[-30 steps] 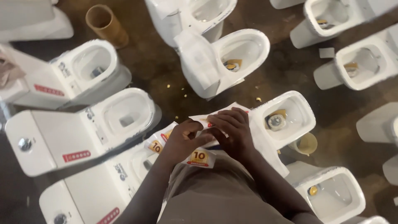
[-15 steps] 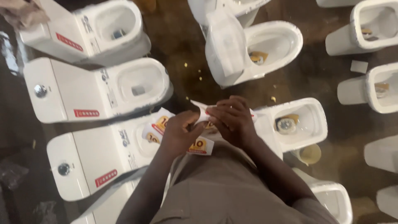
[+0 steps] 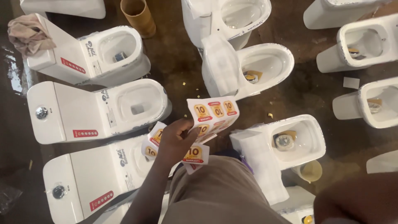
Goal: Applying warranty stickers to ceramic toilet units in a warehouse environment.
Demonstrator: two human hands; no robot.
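Sticker sheets (image 3: 207, 124) now held fanned by left hand (image 3: 176, 139) alone; right hand (image 3: 356, 199) has let go, grip unclear.

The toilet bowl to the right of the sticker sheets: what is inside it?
Inside the square toilet bowl lies a round metallic fitting on a yellow-brown piece. What is under that piece is hidden.

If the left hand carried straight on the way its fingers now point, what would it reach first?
Probably the sticker sheets the left hand already grips; beyond them, the wrapped white toilet, though depth is unclear.
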